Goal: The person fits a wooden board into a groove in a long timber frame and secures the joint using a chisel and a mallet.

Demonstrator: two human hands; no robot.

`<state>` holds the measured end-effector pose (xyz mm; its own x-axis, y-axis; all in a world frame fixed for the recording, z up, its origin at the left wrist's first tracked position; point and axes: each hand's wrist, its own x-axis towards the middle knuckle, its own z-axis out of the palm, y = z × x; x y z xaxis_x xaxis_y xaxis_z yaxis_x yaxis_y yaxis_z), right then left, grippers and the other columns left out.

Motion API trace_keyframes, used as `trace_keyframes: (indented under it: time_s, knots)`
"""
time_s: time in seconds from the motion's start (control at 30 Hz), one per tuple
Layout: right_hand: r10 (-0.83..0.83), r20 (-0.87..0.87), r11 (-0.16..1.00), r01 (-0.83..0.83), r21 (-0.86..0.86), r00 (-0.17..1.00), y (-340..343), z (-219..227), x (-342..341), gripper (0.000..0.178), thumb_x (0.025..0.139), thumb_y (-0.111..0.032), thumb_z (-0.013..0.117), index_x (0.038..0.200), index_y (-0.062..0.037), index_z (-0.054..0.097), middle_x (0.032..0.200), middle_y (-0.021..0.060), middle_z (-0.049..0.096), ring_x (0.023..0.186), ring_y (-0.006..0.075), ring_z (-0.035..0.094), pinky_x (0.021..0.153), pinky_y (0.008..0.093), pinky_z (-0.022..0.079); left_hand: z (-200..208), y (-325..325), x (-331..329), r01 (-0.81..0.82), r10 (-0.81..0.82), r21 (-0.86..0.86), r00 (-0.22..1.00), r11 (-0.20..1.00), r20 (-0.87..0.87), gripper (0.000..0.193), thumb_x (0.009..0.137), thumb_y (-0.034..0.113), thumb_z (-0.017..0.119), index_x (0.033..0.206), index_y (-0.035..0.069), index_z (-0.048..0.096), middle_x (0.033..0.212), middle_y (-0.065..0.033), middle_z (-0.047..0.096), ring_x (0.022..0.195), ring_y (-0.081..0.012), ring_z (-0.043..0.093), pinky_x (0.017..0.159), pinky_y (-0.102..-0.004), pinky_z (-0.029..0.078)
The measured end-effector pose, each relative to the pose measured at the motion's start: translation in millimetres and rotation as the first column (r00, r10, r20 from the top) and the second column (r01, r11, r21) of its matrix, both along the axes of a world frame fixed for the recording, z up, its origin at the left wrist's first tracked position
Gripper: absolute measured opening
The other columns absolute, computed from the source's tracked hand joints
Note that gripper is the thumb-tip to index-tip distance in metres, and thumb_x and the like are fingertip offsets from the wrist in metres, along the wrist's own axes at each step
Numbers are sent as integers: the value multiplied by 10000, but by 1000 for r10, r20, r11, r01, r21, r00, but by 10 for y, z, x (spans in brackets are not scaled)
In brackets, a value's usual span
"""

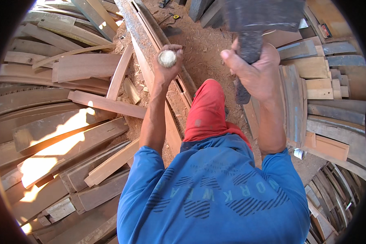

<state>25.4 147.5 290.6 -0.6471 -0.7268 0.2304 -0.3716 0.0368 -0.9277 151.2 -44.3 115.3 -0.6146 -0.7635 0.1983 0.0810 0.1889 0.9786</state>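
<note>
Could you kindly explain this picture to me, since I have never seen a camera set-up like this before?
There is no machine here, just a person working with two bare hands. The single picture comes from a wide fisheye camera worn on the head, looking down, so edges curve and you see the wearer's own blue shirt and red trousers. The picture's left is the person's left.

The left hand grips a pale, round-ended object; the rest of it is hidden. The right hand holds a dark, broad-headed tool by its handle; the head is blurred.

Ahead lies a long grooved timber, with sawdust on the ground and many boards to both sides.
</note>
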Motion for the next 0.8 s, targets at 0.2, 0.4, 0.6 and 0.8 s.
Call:
trace_keyframes:
  time_s: [0.2,0.4,0.6,0.8]
  knots:
    - [-37,75,987,48,-151,996,123,-35,-52,168,846,-96,792,846,-43,633,682,-28,590,614,49,528,556,242,446,-150,-169,-62,15,-11,-30,989,999,147,103,900,111,726,964,31,727,847,0,701,788,-68,635,732,-245,519]
    - [-31,78,989,42,-139,996,173,-25,-83,175,850,-108,793,838,-45,629,678,-20,597,614,47,545,547,236,450,-381,-131,-103,2,-7,26,984,1000,177,77,889,94,731,936,33,725,840,-7,708,787,-71,645,724,-247,531]
    - [-34,-29,991,30,-131,999,162,-22,-134,172,857,-115,787,843,-40,633,697,-20,611,620,51,542,559,250,458,-481,-78,-90,9,-5,-21,988,1000,154,72,884,77,729,941,35,721,827,-2,707,777,-66,641,715,-245,528]
    - [62,-244,987,-23,159,968,-166,-795,62,271,865,-226,741,967,3,636,752,142,679,671,286,670,641,411,542,-795,2,77,87,-56,-117,969,989,243,124,857,76,745,972,36,718,857,-21,722,787,-87,651,728,-260,531]
